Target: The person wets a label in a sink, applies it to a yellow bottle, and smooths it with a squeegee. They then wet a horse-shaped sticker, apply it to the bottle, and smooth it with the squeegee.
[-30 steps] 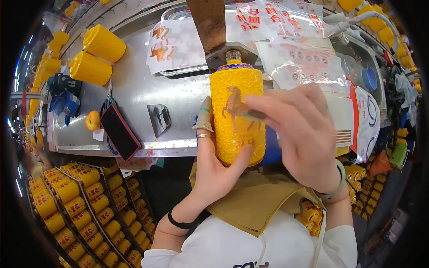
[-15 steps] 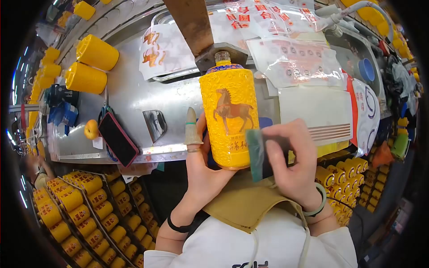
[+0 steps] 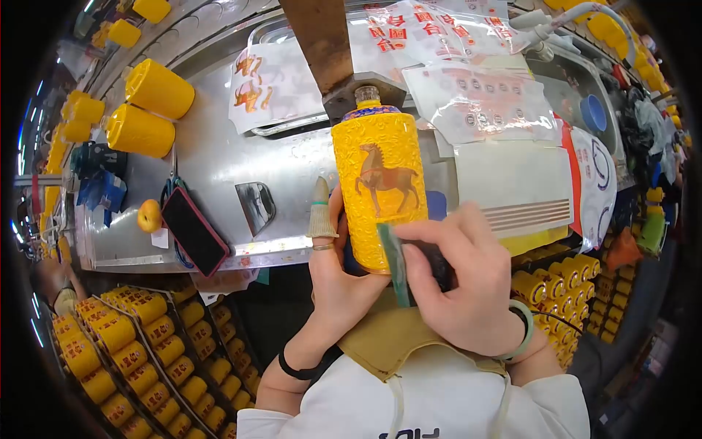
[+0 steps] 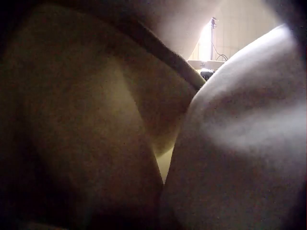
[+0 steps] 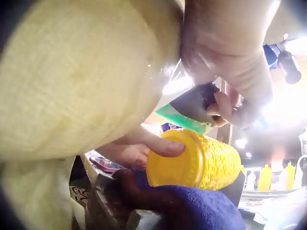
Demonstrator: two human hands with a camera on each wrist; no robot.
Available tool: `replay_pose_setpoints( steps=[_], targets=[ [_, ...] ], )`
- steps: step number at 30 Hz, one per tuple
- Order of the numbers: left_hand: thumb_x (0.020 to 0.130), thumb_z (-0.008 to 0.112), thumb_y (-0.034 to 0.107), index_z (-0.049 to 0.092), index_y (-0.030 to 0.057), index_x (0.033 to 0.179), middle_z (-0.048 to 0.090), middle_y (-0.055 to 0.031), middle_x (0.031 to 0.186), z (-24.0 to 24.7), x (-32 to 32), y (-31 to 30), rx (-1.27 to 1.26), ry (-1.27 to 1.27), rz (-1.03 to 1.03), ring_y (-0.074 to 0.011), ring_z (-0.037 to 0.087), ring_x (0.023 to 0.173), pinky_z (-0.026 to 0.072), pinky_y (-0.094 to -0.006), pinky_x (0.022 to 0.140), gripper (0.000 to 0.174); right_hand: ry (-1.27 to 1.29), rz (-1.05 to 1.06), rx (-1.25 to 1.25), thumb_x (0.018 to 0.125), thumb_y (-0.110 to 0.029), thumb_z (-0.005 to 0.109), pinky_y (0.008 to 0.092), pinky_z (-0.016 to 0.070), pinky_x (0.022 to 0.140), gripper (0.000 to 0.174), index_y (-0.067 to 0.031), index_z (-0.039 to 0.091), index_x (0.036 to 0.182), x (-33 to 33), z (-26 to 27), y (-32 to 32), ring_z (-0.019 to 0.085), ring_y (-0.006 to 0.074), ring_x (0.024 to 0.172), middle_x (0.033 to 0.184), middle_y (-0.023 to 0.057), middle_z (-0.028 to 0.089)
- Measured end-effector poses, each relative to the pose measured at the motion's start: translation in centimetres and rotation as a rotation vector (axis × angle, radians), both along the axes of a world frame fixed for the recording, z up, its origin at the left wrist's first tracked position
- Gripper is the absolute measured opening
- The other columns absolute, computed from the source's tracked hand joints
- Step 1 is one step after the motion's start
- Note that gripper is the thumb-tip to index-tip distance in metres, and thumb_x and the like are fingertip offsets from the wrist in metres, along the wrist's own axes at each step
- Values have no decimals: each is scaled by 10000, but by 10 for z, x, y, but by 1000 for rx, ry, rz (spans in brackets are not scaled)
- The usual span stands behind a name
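A yellow embossed bottle (image 3: 349, 192) with a brown horse picture (image 3: 386, 177) lies toward the person, its clear glass neck at a metal bracket (image 3: 369, 82). My left hand (image 3: 340, 282) holds the bottle low down, the thumb across its base in the right wrist view. One left finger wears a pale finger cot (image 3: 322, 212) and points up beside the bottle. My right hand (image 3: 468, 274) pinches a green-bladed squeegee (image 3: 395, 263) with a dark body, its blade over the bottle's lower front, hiding the lettering there. Skin and cloth fill most of the left wrist view.
Two yellow bottles (image 3: 142, 132), a phone (image 3: 194, 230), scissors and a fruit (image 3: 149, 216) lie left on the metal bench (image 3: 212, 175). Printed transfer sheets (image 3: 482, 102) cover the back and right. Racks of yellow bottles (image 3: 139, 351) stand below. Blue cloth (image 5: 206, 206) sits under the bottle.
My right hand has come down from the horse picture to the bottle's lower end, and the squeegee has moved left across the lettering. My left hand keeps its hold; the bottle has turned slightly.
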State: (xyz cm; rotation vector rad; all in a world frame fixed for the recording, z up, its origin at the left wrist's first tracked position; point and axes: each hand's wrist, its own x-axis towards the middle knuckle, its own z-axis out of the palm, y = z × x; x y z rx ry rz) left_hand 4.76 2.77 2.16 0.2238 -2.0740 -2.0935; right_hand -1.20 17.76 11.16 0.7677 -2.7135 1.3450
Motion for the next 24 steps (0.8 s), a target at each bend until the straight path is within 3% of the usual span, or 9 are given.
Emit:
replay_pose_setpoints(
  steps=[4,6,7,8,10,11,18,21,24],
  targets=[
    [744,881,-32,102,54,1647,328,-166,1628,2,0,-1,-62,34,-5,-285,490,1414,478,-427,1123,1195,23,16,1,803,11,767,357,488,559,229,-58,726,1018,3,-6,-14,620,243,658,868,98,546],
    [765,864,1,187,-4,1618,397,-217,1557,9,-2,-1,-294,83,78,-297,475,1421,444,-420,1141,1089,42,49,-45,819,14,752,346,482,551,214,-58,733,1019,-1,-4,-9,614,243,654,854,98,553],
    [733,875,52,426,58,1562,407,-211,1539,3,3,1,-150,110,167,-333,453,1422,463,-432,1118,943,75,14,-53,830,20,738,335,476,554,204,-56,737,1020,-4,3,-1,603,238,659,844,93,560],
    [733,875,52,426,58,1562,407,-211,1539,3,4,-3,-148,107,165,-333,453,1422,463,-432,1118,943,104,-19,-61,842,25,724,324,470,556,196,-53,740,1022,-6,7,8,593,232,663,834,88,567],
    [743,856,127,666,116,1385,433,-195,1529,4,7,-19,-990,385,103,-375,454,1390,487,-445,1080,670,124,-146,-66,872,38,684,302,456,612,183,-33,736,1033,-14,6,25,555,191,708,838,78,567],
    [771,821,163,791,187,1199,471,-167,1507,5,4,-23,-1069,419,34,-373,495,1320,503,-441,1048,430,103,-191,-78,877,39,678,295,444,621,182,-28,731,1038,-15,3,30,543,179,710,844,76,552],
    [778,817,183,771,177,1226,524,-129,1435,7,-3,-36,-1039,511,-80,-348,551,1240,542,-429,994,450,-20,-294,-112,907,4,676,256,354,617,146,-11,717,1045,-14,-10,54,469,117,723,849,41,490],
    [771,825,198,769,146,1190,528,-126,1417,11,-3,-31,-1146,484,-63,-349,552,1244,555,-422,973,425,-46,-290,-178,921,-13,673,255,342,610,129,-12,717,1043,-14,-14,55,463,107,714,852,32,493],
    [743,837,178,761,182,1200,530,-125,1397,12,-4,-27,-1160,359,-44,-351,547,1244,554,-414,964,463,-41,-263,-172,917,-7,670,257,363,617,134,-13,718,1042,-15,-15,53,479,115,713,855,37,502]
  ],
)
